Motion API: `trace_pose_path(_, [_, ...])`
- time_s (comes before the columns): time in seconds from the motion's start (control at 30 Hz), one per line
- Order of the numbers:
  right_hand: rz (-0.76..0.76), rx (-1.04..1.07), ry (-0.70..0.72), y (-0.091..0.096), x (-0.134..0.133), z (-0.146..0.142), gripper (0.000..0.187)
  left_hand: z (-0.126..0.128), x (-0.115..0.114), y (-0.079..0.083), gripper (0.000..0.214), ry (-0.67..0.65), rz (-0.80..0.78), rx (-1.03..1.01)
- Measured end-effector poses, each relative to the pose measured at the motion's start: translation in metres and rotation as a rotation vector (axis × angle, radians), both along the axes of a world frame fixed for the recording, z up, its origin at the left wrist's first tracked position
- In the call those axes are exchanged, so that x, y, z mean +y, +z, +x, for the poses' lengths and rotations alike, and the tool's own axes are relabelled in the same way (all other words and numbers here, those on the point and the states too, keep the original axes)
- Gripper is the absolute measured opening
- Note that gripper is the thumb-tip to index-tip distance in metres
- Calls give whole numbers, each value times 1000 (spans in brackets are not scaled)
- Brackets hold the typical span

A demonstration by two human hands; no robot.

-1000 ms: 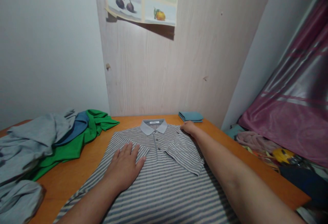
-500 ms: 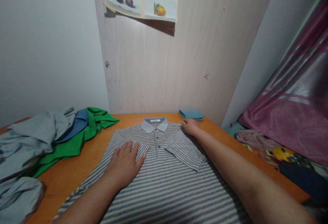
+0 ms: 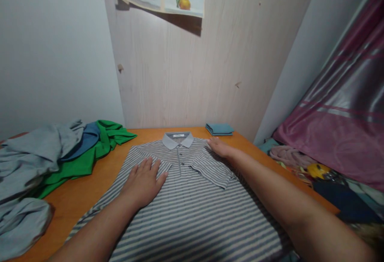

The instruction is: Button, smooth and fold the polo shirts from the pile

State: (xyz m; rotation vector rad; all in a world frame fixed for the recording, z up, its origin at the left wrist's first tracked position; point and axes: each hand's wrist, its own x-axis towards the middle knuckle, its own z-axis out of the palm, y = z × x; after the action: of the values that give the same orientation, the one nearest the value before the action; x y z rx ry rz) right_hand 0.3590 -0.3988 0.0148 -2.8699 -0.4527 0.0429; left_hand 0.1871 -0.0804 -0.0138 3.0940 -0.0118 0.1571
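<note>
The striped shirt (image 3: 180,214) lies face-up on the table (image 3: 103,186) under my 2 hands, its length running away from me. My left hand (image 3: 142,186), nearer me, rests fingers apart; my right hand (image 3: 220,148) reaches the far shoulder, fingers outstretched.

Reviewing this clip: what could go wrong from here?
Possible risks:
1. The left hand lies spread on the striped shirt; sliding it could wrinkle the fabric.
2. The sleeve nearer the right forearm lies turned inward across the chest, its cuff free of either hand, so a tug might shift it.
3. The right hand is at the shoulder, close to the folded blue cloth, and might nudge it.
</note>
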Motion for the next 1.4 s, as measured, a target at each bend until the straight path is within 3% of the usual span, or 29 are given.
trace_pose_path(0.17, [53, -29, -7, -4, -19, -36, 70, 3, 1, 0, 70, -17, 9, -5])
trace_pose_path(0.27, [74, -38, -2, -10, -33, -59, 60, 4, 1, 2, 70, -14, -4, -7])
trace_pose_path(0.47, [118, -143, -147, 1, -65, -89, 53, 7, 4, 2, 71, -28, 35, -12])
trace_pose_path(0.73, [-21, -53, -137, -18, -90, -145, 52, 12, 7, 0, 73, -36, 59, -5])
trace_pose_path(0.83, [11, -104, -167, -14, -97, -152, 49, 13, 8, 11, 72, -37, 66, 43])
trace_pose_path(0.93, [105, -204, -133, -4, -98, -159, 40, 10, 1, 35, 64, -106, 98, 23])
trace_pose_path(1.03, [143, -245, -152, 3, -90, -169, 31, 4, -29, 57, 45, -219, 48, -97])
trace_pose_path(1.13, [138, -220, -169, 3, -79, -177, 24, -5, -81, 66, 36, -322, -111, -138])
trace_pose_path(1.27, [125, -199, -185, -5, -71, -181, 21, -17, -152, 55, 35, -472, -226, -120])
trace_pose_path(1.4, [128, -212, -199, -12, -71, -182, 22, -22, -189, 42, 32, -490, -126, -120])
